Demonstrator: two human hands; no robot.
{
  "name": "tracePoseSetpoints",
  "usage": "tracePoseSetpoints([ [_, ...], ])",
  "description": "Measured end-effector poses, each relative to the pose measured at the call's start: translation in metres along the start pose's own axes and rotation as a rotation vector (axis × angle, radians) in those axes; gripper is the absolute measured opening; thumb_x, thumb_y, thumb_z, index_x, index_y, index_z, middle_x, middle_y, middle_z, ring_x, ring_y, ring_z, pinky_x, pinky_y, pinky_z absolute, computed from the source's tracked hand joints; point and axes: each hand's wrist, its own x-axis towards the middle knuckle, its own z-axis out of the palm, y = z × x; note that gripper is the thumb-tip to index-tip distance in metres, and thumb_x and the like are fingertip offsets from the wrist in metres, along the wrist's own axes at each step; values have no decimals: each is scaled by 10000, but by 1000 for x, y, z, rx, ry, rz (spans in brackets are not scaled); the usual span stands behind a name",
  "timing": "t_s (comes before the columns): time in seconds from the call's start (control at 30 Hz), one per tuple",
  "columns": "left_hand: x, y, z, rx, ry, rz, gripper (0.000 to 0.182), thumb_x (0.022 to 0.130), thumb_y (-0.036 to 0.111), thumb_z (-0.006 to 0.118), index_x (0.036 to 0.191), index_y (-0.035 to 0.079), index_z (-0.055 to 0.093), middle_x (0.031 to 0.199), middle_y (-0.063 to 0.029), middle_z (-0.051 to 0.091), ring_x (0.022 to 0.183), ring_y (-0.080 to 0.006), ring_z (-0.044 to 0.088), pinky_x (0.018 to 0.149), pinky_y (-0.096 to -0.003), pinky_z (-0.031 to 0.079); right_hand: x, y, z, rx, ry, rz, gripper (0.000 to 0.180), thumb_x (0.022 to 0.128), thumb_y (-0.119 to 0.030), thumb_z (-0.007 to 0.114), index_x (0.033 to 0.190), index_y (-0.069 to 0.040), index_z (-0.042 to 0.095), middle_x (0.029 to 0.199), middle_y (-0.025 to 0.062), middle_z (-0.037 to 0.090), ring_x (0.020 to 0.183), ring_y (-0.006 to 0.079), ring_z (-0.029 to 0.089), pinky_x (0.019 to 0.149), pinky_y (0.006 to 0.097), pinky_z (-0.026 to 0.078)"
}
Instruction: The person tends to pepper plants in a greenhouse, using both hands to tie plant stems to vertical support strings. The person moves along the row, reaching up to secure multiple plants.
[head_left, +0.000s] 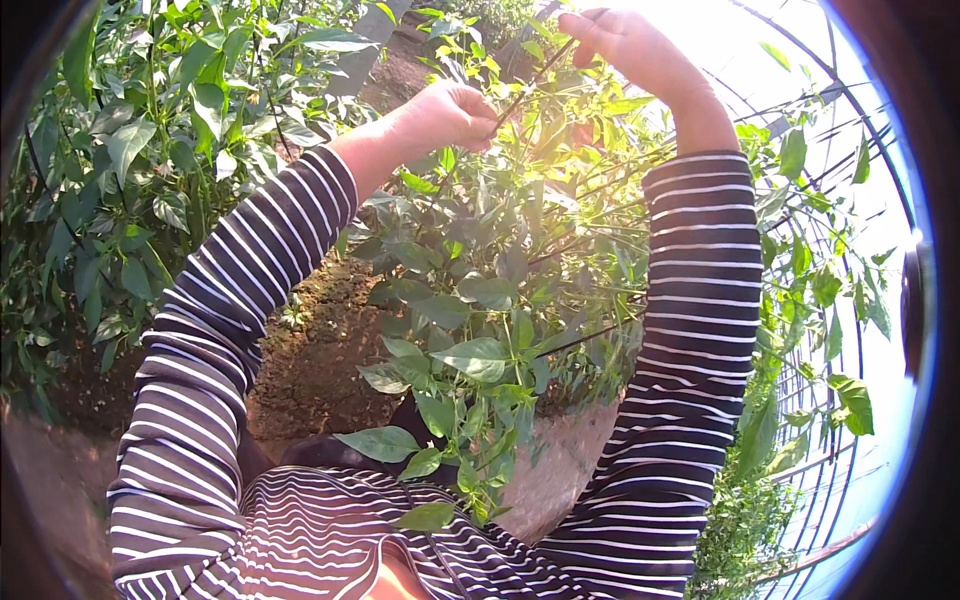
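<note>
A thin dark cord (534, 81) runs slanting between my two hands at the top of the view. My left hand (455, 116) is closed on its lower end, fingers pinched together. My right hand (609, 36), higher and further right, has its fingertips at the upper end; strong glare washes out part of it. Under and around the hands stand leafy green pepper plants (480, 300), whose stems lean across more dark cords (592, 337). One leafy branch (480, 442) hangs in front of my striped shirt.
Dense pepper plants (135, 150) fill the left side. Brown soil (322, 352) shows between the rows, with a paler path strip (562, 457) below. At the right, a curved greenhouse frame (862, 112) stands against bright light, with leafy stems (802, 255) before it.
</note>
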Motion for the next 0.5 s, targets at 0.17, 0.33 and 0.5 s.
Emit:
tracePoseSetpoints([
  [0.17, -9, 6, 5, -5, -10, -26, 209, 878, 114, 666, 1045, -6, 628, 918, -71, 681, 797, -118, 644, 757, -258, 537, -19, -2, -8, -28, -20, 104, 570, 897, -565, 565, 1106, -47, 679, 921, 74, 677, 815, 159, 612, 800, 306, 473],
  [0.33, -8, 26, 19, 545, 431, 437, 303, 853, 117, 686, 1117, 46, 554, 972, -61, 645, 769, -111, 615, 690, -261, 511, 7, 30, 13, -140, 172, 344, 585, 899, -591, 545, 1085, -55, 687, 870, 70, 652, 762, 154, 598, 737, 311, 474],
  [0.5, -3, 40, 28, 768, 279, 663, 432, 763, 141, 758, 1155, 95, 582, 1165, -108, 537, 1054, -220, 538, 882, -335, 476, 11, 33, 19, 17, 252, 321, 567, 913, -586, 529, 1078, -69, 693, 853, 69, 627, 735, 135, 583, 688, 301, 466],
])
